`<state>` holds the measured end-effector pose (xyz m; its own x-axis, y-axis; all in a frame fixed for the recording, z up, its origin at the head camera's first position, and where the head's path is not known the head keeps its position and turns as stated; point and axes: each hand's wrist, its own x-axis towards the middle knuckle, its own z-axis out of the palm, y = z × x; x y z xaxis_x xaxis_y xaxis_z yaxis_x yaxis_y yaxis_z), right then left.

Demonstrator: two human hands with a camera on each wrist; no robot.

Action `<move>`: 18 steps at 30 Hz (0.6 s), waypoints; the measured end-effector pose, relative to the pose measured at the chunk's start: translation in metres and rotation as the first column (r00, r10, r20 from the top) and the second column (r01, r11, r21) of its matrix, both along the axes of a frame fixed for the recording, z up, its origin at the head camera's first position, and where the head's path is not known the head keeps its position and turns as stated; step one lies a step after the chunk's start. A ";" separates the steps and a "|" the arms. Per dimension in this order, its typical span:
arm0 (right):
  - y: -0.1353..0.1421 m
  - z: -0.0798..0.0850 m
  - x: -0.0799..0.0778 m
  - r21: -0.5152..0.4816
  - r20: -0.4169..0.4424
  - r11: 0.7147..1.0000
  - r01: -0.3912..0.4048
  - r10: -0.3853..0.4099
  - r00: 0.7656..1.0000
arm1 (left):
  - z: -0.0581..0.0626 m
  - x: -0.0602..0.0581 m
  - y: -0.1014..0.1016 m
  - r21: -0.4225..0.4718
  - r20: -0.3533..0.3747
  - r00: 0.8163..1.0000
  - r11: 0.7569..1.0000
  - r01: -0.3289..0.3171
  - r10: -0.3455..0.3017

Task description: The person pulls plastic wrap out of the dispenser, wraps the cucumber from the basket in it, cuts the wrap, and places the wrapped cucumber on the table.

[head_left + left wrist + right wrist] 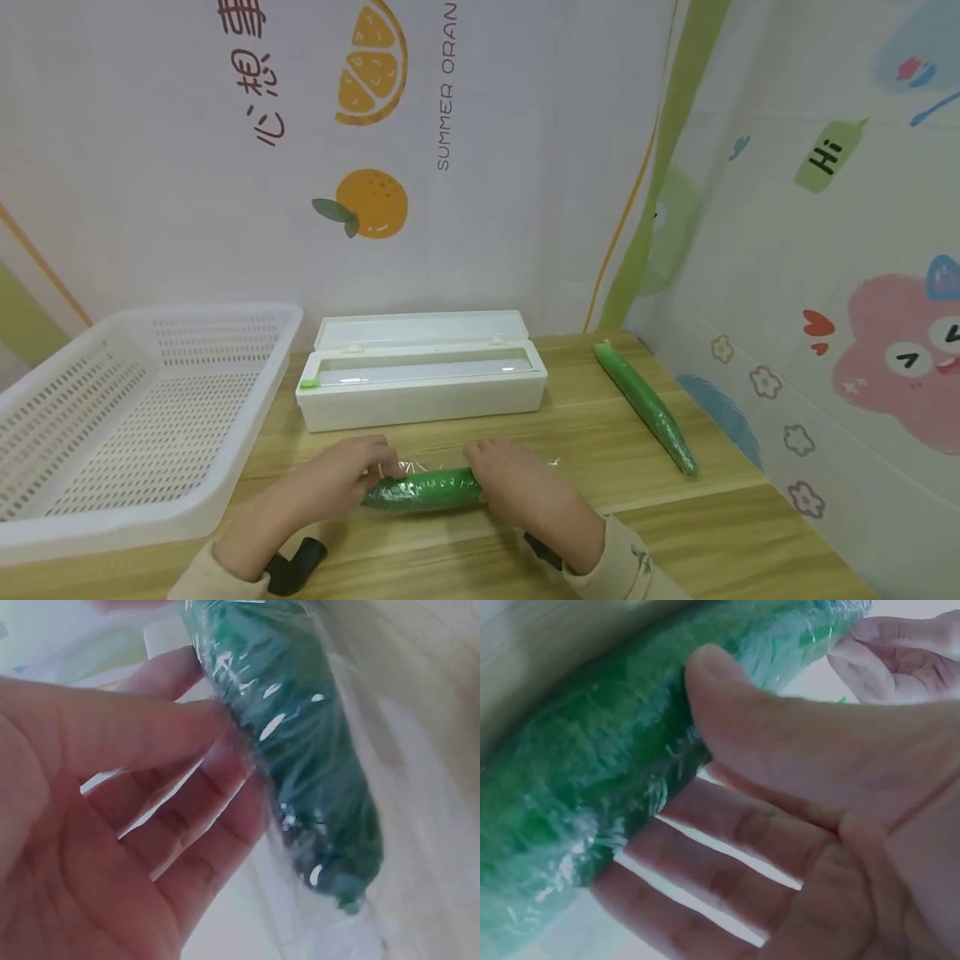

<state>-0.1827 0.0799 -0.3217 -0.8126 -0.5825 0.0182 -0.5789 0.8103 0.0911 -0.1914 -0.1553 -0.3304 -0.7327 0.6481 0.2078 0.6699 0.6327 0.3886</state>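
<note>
A cucumber [431,492] wrapped in clear cling film lies crosswise near the front of the table, between both hands. My left hand [341,475] pinches its left part; in the left wrist view the thumb and fingertips meet at the wrapped side of the cucumber [300,750], and loose film extends past its tip. My right hand [517,483] holds the other end, which it hides in the head view. From the right wrist, the thumb lies over the wrapped cucumber [607,757] with the fingers along its far side. Film edges stick up behind it.
Behind the hands stands a white cling film box [423,404], its lid raised. A white perforated basket [255,433] takes up the left side. Another cucumber [645,404], apparently wrapped, lies on the wooden table [720,533] at right. Printed curtains hang behind and to the right.
</note>
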 end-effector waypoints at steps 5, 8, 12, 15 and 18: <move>0.004 -0.001 -0.003 -0.080 0.039 0.997 -0.016 0.019 0.999 | -0.002 0.003 0.003 -0.067 0.028 0.998 0.996 -0.063 0.065; 0.006 -0.002 -0.005 -0.100 0.080 0.995 -0.008 0.016 0.997 | -0.005 0.004 0.006 -0.104 0.047 0.992 0.988 -0.115 0.120; 0.006 -0.005 -0.010 -0.086 0.114 0.996 0.034 -0.024 0.993 | -0.011 0.005 0.008 -0.091 0.035 0.984 0.981 -0.170 0.174; 0.005 -0.007 -0.013 -0.052 0.084 0.996 0.075 -0.071 0.994 | -0.014 0.004 0.007 -0.053 0.037 0.980 0.979 -0.195 0.197; 0.005 -0.008 -0.014 -0.010 0.037 0.996 0.085 -0.085 0.996 | -0.017 0.002 0.005 -0.038 0.026 0.980 0.980 -0.196 0.197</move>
<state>-0.1964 0.0851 -0.3294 -0.8595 -0.5111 -0.0059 -0.5104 0.8577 0.0620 -0.1892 -0.1504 -0.3478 -0.8522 0.4969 0.1639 0.5193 0.7645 0.3821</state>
